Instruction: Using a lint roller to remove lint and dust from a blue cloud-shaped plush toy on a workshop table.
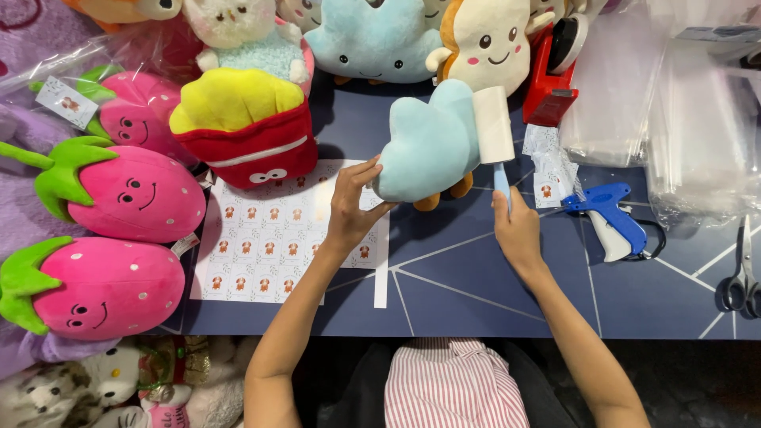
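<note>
we see two bare forearms with no sleeves, watch, bracelet or rings on them. the left hand (349, 212) and right hand (519, 234) wear no gloves, and the nails look short and unpainted. lower down, at the lap, we make out a garment with narrow red and white vertical stripes.

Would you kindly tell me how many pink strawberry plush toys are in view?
3, all at the left: one bagged strawberry at the top, a second strawberry below it, and a third strawberry nearest the table edge. Others may be hidden.
</note>
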